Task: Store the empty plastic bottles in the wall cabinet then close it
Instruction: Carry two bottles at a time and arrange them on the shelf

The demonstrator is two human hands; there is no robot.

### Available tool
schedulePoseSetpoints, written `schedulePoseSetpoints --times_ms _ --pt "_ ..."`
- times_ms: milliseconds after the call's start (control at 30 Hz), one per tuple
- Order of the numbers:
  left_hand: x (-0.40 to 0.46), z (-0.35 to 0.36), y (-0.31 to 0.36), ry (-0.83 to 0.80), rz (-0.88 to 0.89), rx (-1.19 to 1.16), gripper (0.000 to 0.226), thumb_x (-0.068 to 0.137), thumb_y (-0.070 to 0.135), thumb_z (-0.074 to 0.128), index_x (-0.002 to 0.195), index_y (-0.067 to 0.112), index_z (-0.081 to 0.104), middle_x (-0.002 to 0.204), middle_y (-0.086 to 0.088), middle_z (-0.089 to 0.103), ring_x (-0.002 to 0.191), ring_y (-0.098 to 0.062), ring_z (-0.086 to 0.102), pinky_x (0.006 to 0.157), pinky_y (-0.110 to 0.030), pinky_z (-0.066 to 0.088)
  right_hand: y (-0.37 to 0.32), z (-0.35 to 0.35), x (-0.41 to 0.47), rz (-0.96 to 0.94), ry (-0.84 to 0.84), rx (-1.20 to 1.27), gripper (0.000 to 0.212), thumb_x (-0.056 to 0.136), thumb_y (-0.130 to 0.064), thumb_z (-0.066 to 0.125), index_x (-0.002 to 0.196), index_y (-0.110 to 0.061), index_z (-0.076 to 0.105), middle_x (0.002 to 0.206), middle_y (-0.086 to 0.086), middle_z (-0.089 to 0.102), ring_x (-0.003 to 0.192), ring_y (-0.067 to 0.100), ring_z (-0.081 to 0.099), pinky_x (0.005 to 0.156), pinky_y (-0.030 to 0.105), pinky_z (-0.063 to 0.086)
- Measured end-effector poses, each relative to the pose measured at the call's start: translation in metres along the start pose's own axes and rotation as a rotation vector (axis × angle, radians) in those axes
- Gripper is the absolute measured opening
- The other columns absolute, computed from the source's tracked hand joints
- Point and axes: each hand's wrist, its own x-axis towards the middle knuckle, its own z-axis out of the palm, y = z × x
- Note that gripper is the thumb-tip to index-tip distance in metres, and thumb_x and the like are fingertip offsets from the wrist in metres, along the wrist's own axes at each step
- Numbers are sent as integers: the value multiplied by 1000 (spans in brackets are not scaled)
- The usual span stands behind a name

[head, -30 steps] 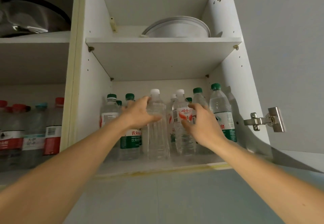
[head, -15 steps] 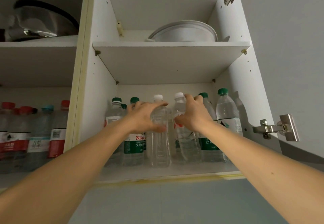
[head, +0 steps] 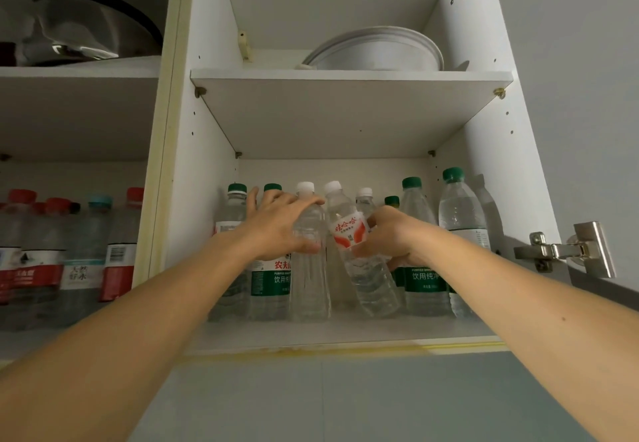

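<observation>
The open wall cabinet (head: pixel 345 334) holds several empty plastic bottles on its lower shelf. My left hand (head: pixel 276 227) grips a clear unlabelled white-capped bottle (head: pixel 309 286) standing upright at the front. My right hand (head: pixel 390 237) grips a white-capped bottle with a red-and-white label (head: pixel 349 234), which leans to the left with its base to the right. Green-capped bottles with green labels (head: pixel 423 279) stand behind and to both sides. The cabinet door (head: pixel 587 95) stands open at the right.
A white bowl (head: pixel 377 50) sits on the upper shelf. The left compartment holds red-capped bottles (head: pixel 117 251) below and a metal pot lid (head: pixel 86 23) above. A metal hinge (head: pixel 567 251) sticks out at the right side. Blue-grey wall lies below the cabinet.
My right hand has dropped from the bottle tops to the labelled bottle's middle and the bottle now tilts left. My left hand stays on the clear bottle.
</observation>
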Motion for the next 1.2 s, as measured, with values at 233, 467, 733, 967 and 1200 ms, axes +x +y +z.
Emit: schedulePoseSetpoints --times_ms 233,467,733,967,1200 --pt "7 5 -10 10 78 113 88 79 76 59 152 49 18 160 0 34 150 -26 14 118 -58 -14 20 18 6 -45 -51 309 24 86 -18 77 108 -22 67 106 -2 74 97 17 70 72 35 61" --pt "14 14 -12 19 84 205 89 80 78 55 153 46 17 159 -3 35 150 -28 15 116 -60 -16 21 16 11 -88 -100 291 18 90 -17 73 104 -25 66 105 -4 73 99 17 69 73 33 60" --pt "17 20 -14 11 64 242 91 82 78 52 156 43 14 161 -5 31 152 -28 12 116 -59 -17 23 26 13 -190 40 239 36 84 -16 79 113 -26 60 108 -6 71 98 12 69 86 36 60" --pt "13 19 -15 9 63 225 93 81 78 54 157 42 13 160 -6 31 151 -27 14 119 -59 -11 25 32 8 -219 212 77 58 84 -22 81 134 -13 53 122 1 68 108 17 67 93 39 59" --pt "6 12 8 193 -4 138 92 78 78 59 152 32 31 152 -8 36 140 -30 28 117 -52 15 20 22 -12 -324 456 -71 56 83 -33 80 129 -12 56 113 -2 63 96 12 62 76 19 52"
